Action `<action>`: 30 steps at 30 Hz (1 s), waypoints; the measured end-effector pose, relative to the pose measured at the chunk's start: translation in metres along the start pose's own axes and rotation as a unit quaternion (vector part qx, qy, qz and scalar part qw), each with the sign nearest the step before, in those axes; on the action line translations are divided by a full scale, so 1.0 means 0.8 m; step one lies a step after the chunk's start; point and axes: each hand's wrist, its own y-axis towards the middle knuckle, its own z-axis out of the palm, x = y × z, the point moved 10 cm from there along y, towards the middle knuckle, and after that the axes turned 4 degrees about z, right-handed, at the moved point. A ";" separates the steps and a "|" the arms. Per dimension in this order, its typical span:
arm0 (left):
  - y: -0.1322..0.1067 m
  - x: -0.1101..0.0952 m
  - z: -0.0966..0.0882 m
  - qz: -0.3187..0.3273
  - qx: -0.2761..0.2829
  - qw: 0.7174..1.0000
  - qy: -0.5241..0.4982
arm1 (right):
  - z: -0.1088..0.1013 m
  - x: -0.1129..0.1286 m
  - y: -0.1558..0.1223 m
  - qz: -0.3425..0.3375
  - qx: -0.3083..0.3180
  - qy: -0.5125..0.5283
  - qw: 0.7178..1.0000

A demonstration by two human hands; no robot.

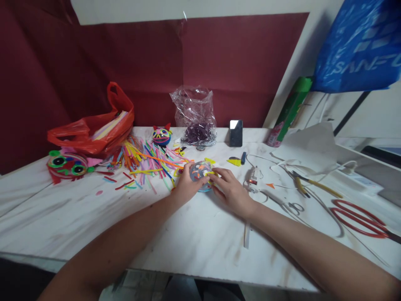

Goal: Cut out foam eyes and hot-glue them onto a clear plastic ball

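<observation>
Both my hands meet at the middle of the white table (pixel 94 217) around a small round blue craft piece (pixel 200 172) dotted with coloured bits. My left hand (pixel 187 184) curls around its left side and holds it. My right hand (pixel 228 189) presses its fingertips against the right side, where a yellow strip (pixel 213 173) lies on the piece. Just behind and left of the hands is a spread of colourful strips (pixel 147 161).
A red plastic bag (pixel 94 129) with foam sheets and a red frog-like figure (pixel 67 165) sit at the left. A small cat-face ball (pixel 161 135), clear bag (pixel 196 117) and phone (pixel 236 133) stand at the back. Glue gun (pixel 254 175), pliers (pixel 302 182), scissors (pixel 293 205) and red loops (pixel 357 215) lie right.
</observation>
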 end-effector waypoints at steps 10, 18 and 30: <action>0.004 0.013 0.002 0.002 0.014 0.998 -0.054 | -0.002 0.002 0.002 0.008 0.000 0.011 1.000; 0.005 0.025 -0.002 -0.022 -0.028 0.994 -0.102 | -0.007 0.000 0.001 0.013 -0.016 0.048 0.999; 0.012 0.044 -0.009 -0.085 -0.040 0.966 -0.243 | -0.008 -0.069 -0.004 0.217 -0.042 0.211 0.952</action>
